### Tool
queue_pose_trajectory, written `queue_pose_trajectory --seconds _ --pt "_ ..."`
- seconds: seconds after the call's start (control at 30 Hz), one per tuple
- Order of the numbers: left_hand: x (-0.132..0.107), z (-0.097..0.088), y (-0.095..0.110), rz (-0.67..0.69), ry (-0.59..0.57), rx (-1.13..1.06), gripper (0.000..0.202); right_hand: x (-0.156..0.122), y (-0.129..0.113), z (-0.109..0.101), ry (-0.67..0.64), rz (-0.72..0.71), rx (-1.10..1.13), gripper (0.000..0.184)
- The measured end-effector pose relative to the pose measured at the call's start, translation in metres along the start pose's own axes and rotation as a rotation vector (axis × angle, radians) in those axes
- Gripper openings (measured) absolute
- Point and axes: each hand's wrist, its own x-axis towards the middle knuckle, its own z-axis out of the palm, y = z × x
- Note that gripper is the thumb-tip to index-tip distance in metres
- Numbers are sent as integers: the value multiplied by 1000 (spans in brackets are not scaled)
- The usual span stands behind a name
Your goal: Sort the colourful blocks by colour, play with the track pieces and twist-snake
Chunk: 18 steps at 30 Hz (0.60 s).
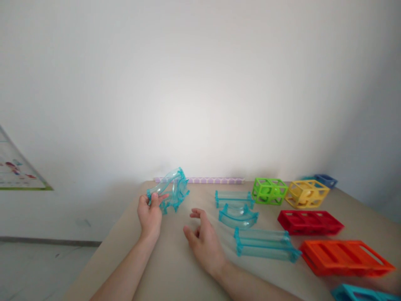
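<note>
At the far left of the table, my left hand (151, 217) is closed on a see-through teal curved track piece (171, 177), thumb on top. More see-through teal track pieces (176, 197) are bunched against it; I cannot tell whether they are joined. My right hand (205, 244) hovers or rests over the middle of the table, holding nothing, with its thumb apart from the loosely bent fingers. To its right lie a curved teal piece (239, 216), a straight teal piece (234, 199) behind it, and straight teal channels (266, 243) nearer to me.
Along the right stand a green cube frame block (269, 191), a yellow one (307, 193), dark blue blocks (325, 180), a red block (310, 222), an orange block (346, 257) and a blue block (360, 292). A purple patterned strip (216, 180) runs along the wall behind the table.
</note>
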Motion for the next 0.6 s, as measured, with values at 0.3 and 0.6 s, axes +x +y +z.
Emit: queue_pose_trajectory --seconds 0.3,0.6 --pt "-13 -3 19 56 -196 -49 28 7 0 2 2 9 274 71" --pt "-23 -1 31 38 -399 -49 35 21 9 8 48 106 460 44"
